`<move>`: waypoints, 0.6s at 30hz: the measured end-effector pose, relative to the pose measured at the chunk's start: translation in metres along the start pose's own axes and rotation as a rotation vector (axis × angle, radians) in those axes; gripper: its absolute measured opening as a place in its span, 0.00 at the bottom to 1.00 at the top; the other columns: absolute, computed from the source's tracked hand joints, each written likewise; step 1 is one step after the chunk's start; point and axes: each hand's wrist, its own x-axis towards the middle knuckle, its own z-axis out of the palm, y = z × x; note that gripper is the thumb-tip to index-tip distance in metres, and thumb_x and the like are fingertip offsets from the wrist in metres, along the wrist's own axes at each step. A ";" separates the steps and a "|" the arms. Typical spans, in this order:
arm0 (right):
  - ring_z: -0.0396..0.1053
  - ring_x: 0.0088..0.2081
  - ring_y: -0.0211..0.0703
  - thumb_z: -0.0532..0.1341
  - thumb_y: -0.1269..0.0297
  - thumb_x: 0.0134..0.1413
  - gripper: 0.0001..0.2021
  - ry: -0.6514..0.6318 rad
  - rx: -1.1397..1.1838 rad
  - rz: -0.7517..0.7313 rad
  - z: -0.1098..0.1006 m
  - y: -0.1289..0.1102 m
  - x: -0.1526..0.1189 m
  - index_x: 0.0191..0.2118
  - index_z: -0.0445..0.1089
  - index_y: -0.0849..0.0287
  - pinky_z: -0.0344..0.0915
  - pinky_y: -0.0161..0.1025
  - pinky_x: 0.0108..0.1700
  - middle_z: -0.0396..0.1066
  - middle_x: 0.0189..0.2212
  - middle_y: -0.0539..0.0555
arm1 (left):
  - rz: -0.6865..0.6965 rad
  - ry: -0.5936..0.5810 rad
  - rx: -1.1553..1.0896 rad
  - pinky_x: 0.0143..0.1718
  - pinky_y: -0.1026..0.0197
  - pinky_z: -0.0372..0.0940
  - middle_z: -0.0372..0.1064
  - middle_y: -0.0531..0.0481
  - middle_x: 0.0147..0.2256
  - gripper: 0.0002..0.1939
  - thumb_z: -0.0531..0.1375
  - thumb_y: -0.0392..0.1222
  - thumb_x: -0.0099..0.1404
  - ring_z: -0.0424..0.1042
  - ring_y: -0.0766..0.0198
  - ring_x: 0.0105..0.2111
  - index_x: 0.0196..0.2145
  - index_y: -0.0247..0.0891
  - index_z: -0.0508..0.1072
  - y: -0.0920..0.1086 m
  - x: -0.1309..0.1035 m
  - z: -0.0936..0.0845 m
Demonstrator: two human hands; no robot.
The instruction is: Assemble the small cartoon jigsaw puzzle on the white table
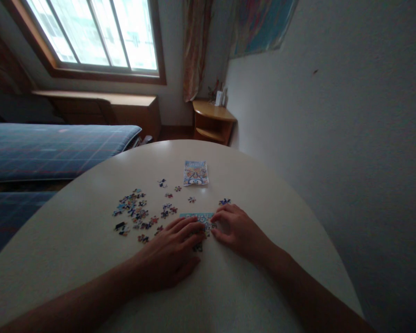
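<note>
A partly joined jigsaw puzzle [205, 217] with a light blue top edge lies on the round white table [256, 296]. My left hand [175, 249] rests flat across its left and lower part, fingers stretched out, hiding much of the picture. At the puzzle's right edge, my right hand [237, 230] has thumb and forefinger curled in a pinch around a small jigsaw piece; its details are too dim to make out. Just beyond that hand sits a small cluster of dark blue pieces [224, 201]. Loose jigsaw pieces [133, 206] spread out left of the puzzle.
A printed picture sheet or packet [196, 173] lies farther back on the table. Single pieces [192, 200] are scattered between it and the puzzle. A plaid mattress [55, 150] stands to the left, a white wall [333, 138] to the right, and a corner shelf [213, 113] behind.
</note>
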 end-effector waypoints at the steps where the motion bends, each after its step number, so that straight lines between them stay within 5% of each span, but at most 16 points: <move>1: 0.68 0.48 0.50 0.67 0.68 0.51 0.08 0.000 0.003 0.012 0.000 -0.001 0.000 0.39 0.75 0.58 0.64 0.49 0.54 0.73 0.43 0.58 | 0.000 0.007 -0.006 0.63 0.42 0.57 0.63 0.42 0.58 0.21 0.57 0.38 0.66 0.59 0.49 0.61 0.57 0.38 0.63 0.000 0.000 0.000; 18: 0.71 0.44 0.49 0.67 0.69 0.49 0.08 0.000 0.011 0.087 -0.001 -0.006 0.001 0.38 0.73 0.58 0.61 0.48 0.49 0.76 0.37 0.54 | 0.001 -0.002 0.007 0.64 0.41 0.54 0.62 0.44 0.61 0.23 0.57 0.39 0.66 0.54 0.47 0.65 0.58 0.38 0.63 0.000 -0.003 0.003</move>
